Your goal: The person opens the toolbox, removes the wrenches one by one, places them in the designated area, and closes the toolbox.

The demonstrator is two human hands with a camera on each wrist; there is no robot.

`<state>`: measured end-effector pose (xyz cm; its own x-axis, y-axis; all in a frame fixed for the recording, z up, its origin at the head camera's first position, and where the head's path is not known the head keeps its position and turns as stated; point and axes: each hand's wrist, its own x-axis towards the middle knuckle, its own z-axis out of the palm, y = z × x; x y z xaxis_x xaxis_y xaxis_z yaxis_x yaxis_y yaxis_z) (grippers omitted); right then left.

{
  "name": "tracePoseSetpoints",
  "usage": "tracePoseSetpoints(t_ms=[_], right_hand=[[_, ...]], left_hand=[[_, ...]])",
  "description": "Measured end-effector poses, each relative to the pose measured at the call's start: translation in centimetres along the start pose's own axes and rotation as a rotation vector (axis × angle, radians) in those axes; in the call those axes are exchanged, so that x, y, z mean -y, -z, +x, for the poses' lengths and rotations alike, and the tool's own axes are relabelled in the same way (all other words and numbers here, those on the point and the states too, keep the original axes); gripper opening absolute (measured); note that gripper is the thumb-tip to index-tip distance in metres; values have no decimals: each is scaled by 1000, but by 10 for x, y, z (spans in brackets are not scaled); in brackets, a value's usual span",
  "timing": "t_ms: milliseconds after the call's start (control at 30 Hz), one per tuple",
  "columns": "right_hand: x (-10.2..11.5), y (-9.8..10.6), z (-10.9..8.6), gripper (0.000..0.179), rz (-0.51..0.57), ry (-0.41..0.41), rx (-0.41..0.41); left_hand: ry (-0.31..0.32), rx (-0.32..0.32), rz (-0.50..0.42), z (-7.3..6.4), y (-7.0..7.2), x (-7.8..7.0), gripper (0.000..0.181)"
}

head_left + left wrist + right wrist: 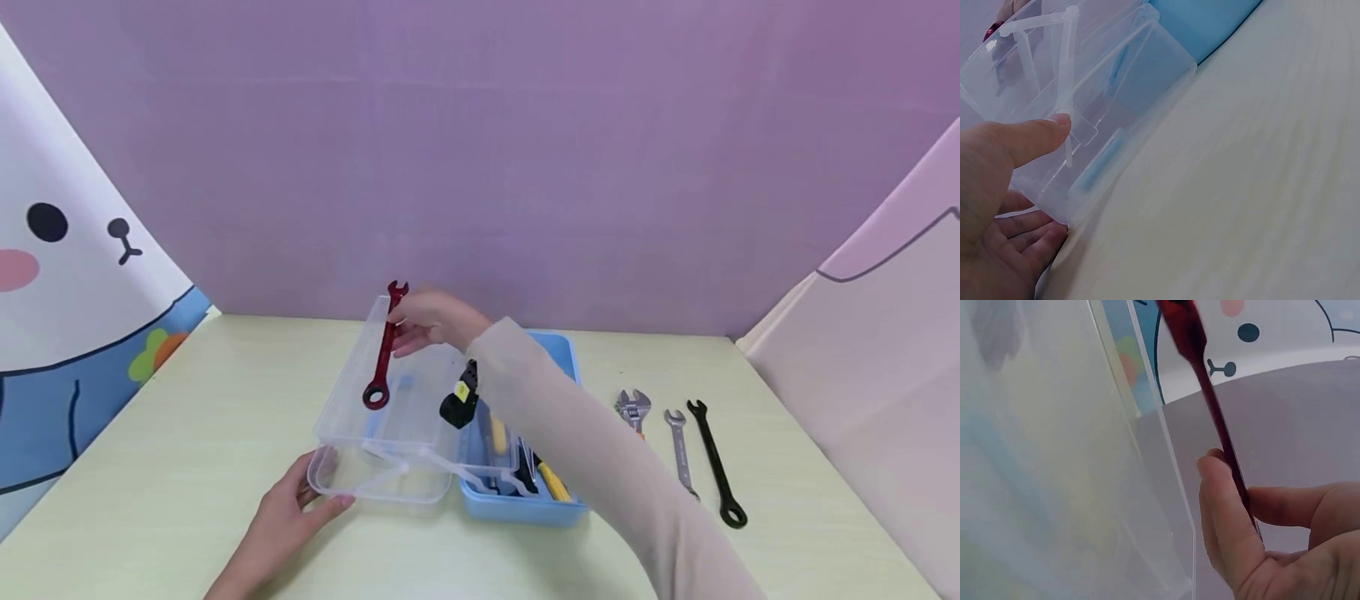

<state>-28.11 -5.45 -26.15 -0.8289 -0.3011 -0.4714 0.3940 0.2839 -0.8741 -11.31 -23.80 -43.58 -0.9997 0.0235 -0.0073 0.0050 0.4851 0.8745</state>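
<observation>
My right hand (431, 321) pinches a dark red combination wrench (384, 358) by its shaft, between thumb and fingers. The wrench is raised over a clear plastic tiered tray (337, 479), open end up and ring end down. In the right wrist view the red wrench (1213, 403) stands beside a clear panel (1141, 450), apart from it. My left hand (281, 517) holds the tray's near left corner. Its thumb lies on the side wall, as the left wrist view shows, with the fingers at the lower edge. White hinge arms (1066, 62) link the tiers.
A blue toolbox base (517, 510) adjoins the tray on the right, holding several tools, one with a yellow handle (553, 482). To its right lie an adjustable wrench (633, 404), a small silver wrench (680, 446) and a black wrench (716, 462). My right sleeve hides part of the base.
</observation>
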Motion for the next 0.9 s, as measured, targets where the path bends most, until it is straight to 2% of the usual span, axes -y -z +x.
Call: tracePoseSetpoints(t_ms=[167, 367, 533, 767, 900], right_hand=[[-5, 10, -4, 17, -28, 21, 34], [-9, 25, -11, 29, -23, 35, 22], [-14, 44, -20, 29, -40, 64, -13], [-28, 74, -34, 38, -84, 82, 2], [-37, 90, -40, 37, -116, 73, -19]], left_hand=[[34, 24, -7, -3, 1, 2, 72], [14, 25, -11, -2, 1, 1, 71], [0, 31, -25, 0, 0, 0, 73], [3, 33, -38, 4, -2, 0, 74], [4, 28, -33, 5, -2, 0, 74]])
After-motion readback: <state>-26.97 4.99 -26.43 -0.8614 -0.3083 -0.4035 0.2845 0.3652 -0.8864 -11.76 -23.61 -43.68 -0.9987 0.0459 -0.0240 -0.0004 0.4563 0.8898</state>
